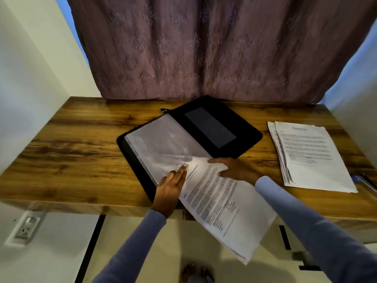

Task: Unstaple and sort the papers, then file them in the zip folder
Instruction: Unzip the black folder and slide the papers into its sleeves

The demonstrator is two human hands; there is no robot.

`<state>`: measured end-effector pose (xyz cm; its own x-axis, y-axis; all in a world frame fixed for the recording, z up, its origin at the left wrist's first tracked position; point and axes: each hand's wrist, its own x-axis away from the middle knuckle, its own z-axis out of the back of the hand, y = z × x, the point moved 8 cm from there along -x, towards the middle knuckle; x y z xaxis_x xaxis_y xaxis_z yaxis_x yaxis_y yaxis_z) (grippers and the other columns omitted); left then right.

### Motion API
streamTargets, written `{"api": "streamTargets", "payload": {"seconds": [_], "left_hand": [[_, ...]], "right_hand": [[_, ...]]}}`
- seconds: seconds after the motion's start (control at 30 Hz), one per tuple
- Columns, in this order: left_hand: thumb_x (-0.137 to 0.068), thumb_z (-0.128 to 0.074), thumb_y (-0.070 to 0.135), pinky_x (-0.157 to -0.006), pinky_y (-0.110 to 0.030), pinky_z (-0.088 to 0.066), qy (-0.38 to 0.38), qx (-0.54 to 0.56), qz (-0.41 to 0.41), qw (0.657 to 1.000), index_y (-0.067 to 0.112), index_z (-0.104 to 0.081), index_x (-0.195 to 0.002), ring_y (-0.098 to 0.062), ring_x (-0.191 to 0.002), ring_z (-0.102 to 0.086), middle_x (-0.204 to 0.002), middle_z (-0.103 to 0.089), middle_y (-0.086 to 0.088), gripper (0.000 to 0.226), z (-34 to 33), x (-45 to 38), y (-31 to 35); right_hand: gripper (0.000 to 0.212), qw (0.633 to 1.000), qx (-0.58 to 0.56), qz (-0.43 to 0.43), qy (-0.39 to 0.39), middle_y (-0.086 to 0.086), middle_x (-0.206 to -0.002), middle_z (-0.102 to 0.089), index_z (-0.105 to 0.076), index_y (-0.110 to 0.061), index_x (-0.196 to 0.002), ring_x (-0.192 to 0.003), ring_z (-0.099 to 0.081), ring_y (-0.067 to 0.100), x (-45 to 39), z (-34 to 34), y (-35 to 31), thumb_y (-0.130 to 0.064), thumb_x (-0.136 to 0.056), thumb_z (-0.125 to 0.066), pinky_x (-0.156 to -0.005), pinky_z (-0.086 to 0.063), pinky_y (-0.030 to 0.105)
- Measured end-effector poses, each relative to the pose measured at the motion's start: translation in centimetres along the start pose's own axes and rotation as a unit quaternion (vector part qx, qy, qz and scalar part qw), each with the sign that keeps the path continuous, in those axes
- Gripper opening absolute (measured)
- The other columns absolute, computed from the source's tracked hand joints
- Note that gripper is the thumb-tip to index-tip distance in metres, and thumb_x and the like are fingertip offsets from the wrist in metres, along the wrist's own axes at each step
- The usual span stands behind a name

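Note:
A black zip folder (222, 123) lies open on the wooden table (71, 144), its clear plastic sleeves (163, 144) spread over the left half. A printed set of papers (222, 203) has its top edge at the sleeve's lower corner and hangs out over the table's front edge. My left hand (170, 188) rests on the sleeve with straight fingers, fingertips at the sleeve's opening. My right hand (232, 168) holds the top of the papers, thumb stretched along the upper edge; its fingers under the sheets are hidden.
A second stack of printed papers (310, 156) lies at the table's right side, with a pen-like object (365, 180) beside it near the right edge. A patterned curtain (204, 48) hangs behind the table. A wall socket (27, 225) sits below left.

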<state>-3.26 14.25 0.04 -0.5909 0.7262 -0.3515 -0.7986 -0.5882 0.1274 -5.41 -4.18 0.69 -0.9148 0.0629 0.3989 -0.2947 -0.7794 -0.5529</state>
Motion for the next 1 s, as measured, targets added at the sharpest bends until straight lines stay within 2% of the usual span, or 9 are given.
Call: {"api": "streamTargets", "payload": {"seconds": [0.13,0.2,0.37,0.43,0.53,0.6,0.7,0.9,1.0], "left_hand": [[-0.075,-0.054,0.009,-0.067,-0.033,-0.054,0.017,0.012,-0.025,0.999,-0.001,-0.052,-0.127,-0.025,-0.096,-0.055,-0.135,-0.053,-0.012,0.053,-0.8,0.7,-0.4],[-0.073,-0.059,0.009,-0.069,-0.034,-0.056,0.015,0.033,-0.037,0.999,0.000,-0.045,-0.130,-0.025,-0.098,-0.053,-0.135,-0.053,-0.014,0.060,-1.1,1.1,-0.4],[-0.069,-0.077,0.004,-0.082,-0.034,-0.055,0.021,0.088,-0.050,0.995,0.000,-0.041,-0.134,-0.024,-0.108,-0.050,-0.137,-0.051,-0.013,0.075,-0.7,1.6,-1.1],[-0.072,-0.078,0.005,-0.086,-0.033,-0.053,0.031,0.099,-0.044,0.994,-0.001,-0.046,-0.133,-0.025,-0.109,-0.051,-0.137,-0.050,-0.013,0.069,-0.9,1.9,-1.7],[-0.078,-0.073,0.011,-0.081,-0.036,-0.056,0.066,0.095,0.024,0.993,-0.001,-0.061,-0.118,-0.028,-0.107,-0.054,-0.122,-0.060,-0.018,0.043,-0.9,2.4,-3.0],[-0.083,-0.061,0.015,-0.074,-0.033,-0.056,0.097,0.100,0.062,0.988,-0.002,-0.067,-0.097,-0.028,-0.096,-0.058,-0.103,-0.064,-0.017,0.023,-0.5,2.5,-3.4],[-0.084,-0.060,0.005,-0.067,-0.027,-0.052,0.144,0.144,0.115,0.972,0.000,-0.061,-0.082,-0.021,-0.078,-0.057,-0.087,-0.060,-0.011,0.006,0.2,2.6,-4.2],[-0.085,-0.061,0.012,-0.060,-0.027,-0.050,0.175,0.175,0.153,0.957,0.001,-0.063,-0.083,-0.021,-0.071,-0.059,-0.081,-0.062,-0.010,0.012,1.3,3.1,-4.7],[-0.085,-0.057,0.018,-0.062,-0.026,-0.053,0.179,0.159,0.154,0.959,-0.001,-0.067,-0.088,-0.023,-0.072,-0.063,-0.083,-0.065,-0.012,0.021,1.8,3.1,-4.4]], "right_hand": [[0.059,0.998,-0.032,-0.054,-0.028,0.003,-0.142,-0.041,-0.033,-0.033,-0.141,-0.118,-0.049,0.020,0.0,-0.2,2.2,-0.013,-0.090,-0.056,-0.094,-0.037,0.020],[0.056,0.993,-0.084,-0.081,-0.017,0.000,-0.137,-0.045,-0.039,-0.039,-0.137,-0.109,-0.051,0.017,0.1,-0.6,3.4,-0.019,-0.089,-0.059,-0.094,-0.038,0.023],[0.052,0.973,-0.210,-0.081,0.055,-0.005,-0.137,-0.044,-0.056,-0.045,-0.119,-0.123,-0.042,0.020,0.7,-0.5,4.7,-0.022,-0.075,-0.073,-0.112,-0.027,0.038],[0.053,0.959,-0.258,-0.093,0.071,-0.006,-0.138,-0.043,-0.058,-0.042,-0.118,-0.125,-0.039,0.021,0.7,-0.6,5.2,-0.021,-0.073,-0.076,-0.114,-0.025,0.041],[0.059,0.947,-0.298,-0.096,0.064,-0.009,-0.131,-0.041,-0.054,-0.034,-0.128,-0.124,-0.037,0.018,0.8,-1.1,5.6,-0.014,-0.076,-0.073,-0.110,-0.022,0.030],[0.060,0.934,-0.338,-0.095,0.067,-0.008,-0.124,-0.046,-0.053,-0.027,-0.130,-0.118,-0.042,0.018,1.0,-1.2,5.8,-0.008,-0.077,-0.072,-0.103,-0.027,0.027],[0.061,0.923,-0.360,-0.108,0.083,-0.005,-0.124,-0.052,-0.057,-0.029,-0.126,-0.117,-0.046,0.021,0.7,-1.3,6.5,-0.010,-0.072,-0.076,-0.108,-0.030,0.035],[0.059,0.913,-0.385,-0.118,0.068,-0.002,-0.130,-0.048,-0.060,-0.025,-0.123,-0.122,-0.042,0.024,0.2,-1.6,7.0,-0.005,-0.070,-0.076,-0.113,-0.026,0.041],[0.054,0.905,-0.394,-0.138,0.083,-0.003,-0.123,-0.053,-0.064,-0.023,-0.117,-0.117,-0.046,0.023,0.0,-1.4,7.2,-0.005,-0.068,-0.077,-0.107,-0.032,0.034]]}}
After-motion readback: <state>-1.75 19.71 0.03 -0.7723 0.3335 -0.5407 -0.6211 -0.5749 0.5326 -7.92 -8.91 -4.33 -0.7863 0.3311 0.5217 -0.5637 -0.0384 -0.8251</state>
